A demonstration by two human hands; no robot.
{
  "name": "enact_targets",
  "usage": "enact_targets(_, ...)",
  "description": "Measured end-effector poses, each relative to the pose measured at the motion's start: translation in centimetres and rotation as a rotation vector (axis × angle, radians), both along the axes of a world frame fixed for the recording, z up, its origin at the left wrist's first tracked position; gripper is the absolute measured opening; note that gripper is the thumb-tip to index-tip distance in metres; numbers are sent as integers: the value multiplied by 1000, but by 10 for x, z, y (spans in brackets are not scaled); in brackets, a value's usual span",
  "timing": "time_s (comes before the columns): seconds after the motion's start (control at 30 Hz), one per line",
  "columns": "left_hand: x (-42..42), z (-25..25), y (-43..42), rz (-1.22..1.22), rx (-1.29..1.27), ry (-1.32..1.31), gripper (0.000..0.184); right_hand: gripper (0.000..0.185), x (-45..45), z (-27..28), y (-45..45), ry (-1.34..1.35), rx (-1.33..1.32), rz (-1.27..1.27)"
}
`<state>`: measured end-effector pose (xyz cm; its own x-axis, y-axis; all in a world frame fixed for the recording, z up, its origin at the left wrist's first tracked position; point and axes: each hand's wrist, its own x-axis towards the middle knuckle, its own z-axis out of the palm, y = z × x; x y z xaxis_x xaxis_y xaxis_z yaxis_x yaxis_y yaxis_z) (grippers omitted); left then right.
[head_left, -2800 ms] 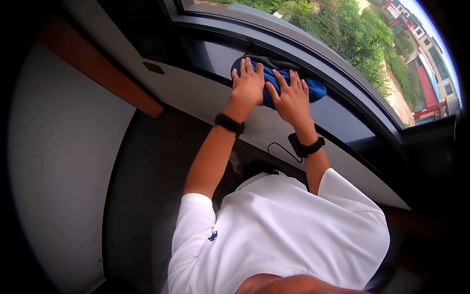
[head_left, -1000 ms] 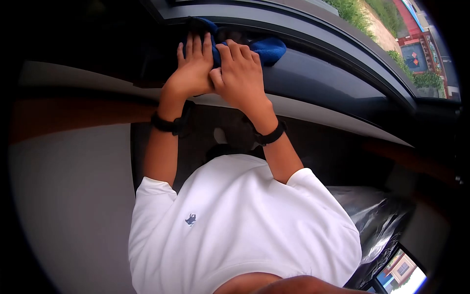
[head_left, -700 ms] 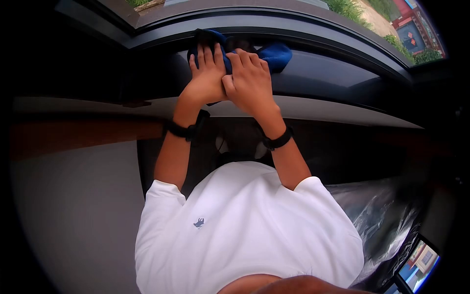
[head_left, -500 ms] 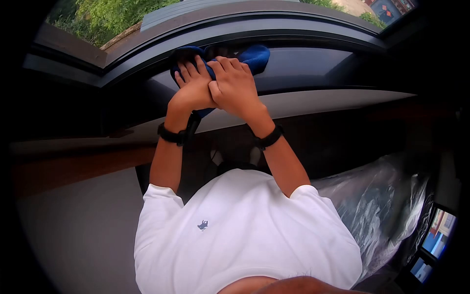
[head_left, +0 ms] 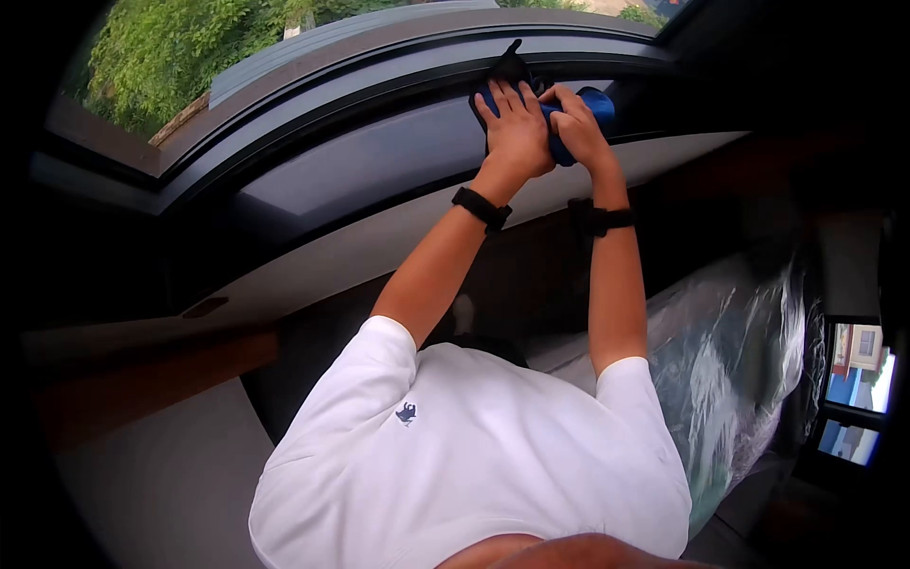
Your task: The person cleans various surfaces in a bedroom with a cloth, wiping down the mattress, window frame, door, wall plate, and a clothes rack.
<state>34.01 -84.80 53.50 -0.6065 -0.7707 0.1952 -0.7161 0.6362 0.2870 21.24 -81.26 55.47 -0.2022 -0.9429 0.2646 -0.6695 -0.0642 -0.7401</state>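
A blue cloth with a dark, pointed part sticking up at its far end lies bunched on the dark glossy window sill. My left hand presses on the cloth with its fingers stretched out and spread. Close beside it, my right hand has its fingers bent and closed on the cloth, whose blue end bulges out to the right. Each wrist wears a black band. The cloth's underside and its part beneath the palms are hidden.
A window frame curves along the far side of the sill, with green bushes outside. Clear plastic sheeting covers something at the right. A brown wooden edge runs at the lower left.
Both hands and the cloth have slid to the right along the sill. My hands, overlapping before, are now side by side. The view has shifted too.
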Motion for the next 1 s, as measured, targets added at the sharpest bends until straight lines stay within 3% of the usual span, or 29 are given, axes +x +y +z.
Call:
enact_targets(0.2, 14, 3, 8, -59, 81, 151, 100, 19, 15, 8, -2, 7, 110, -100)
enact_targets(0.27, 21, -8, 15, 23, -3, 115, 97, 18, 22, 6, -8, -49, 136, -72)
enact_targets(0.4, 57, 3, 33, 65, -48, 92, 96, 38, 71, 12, -2, 117, 56, -125)
enact_targets(0.47, 88, -1, 21, 88, -51, 66, 102, 46, 119, 16, -16, 759, 48, -108)
enact_targets(0.6, 164, 10, 8, 44, 26, 4, 108, 48, 197, 18, -31, 505, 206, -169)
enact_targets(0.67, 191, 0, 3, 84, 2, -108, 115, 46, 229, 11, -29, 552, 57, -146)
enact_targets(0.73, 229, 0, 2, 159, 4, -150, 118, 54, 263, 17, -21, 649, -163, 62)
enact_targets(0.77, 251, 0, 2, 226, 9, -187, 120, 37, 284, 30, -25, 635, -16, 129)
enact_targets(0.8, 273, 2, -1, 312, 49, -199, 122, 30, 293, 4, -29, 573, -397, 222)
enact_targets(0.87, 325, 7, -4, 450, 117, -183, 121, 29, 332, -12, -17, 300, -368, 134)
enact_targets(0.93, 385, -18, -25, 589, 121, -65, 109, 34, 371, -20, -4, 438, -479, 81)
enact_targets(1.0, 419, 9, -8, 700, 209, -221, 110, 42, 403, -29, 4, 430, -468, 209)
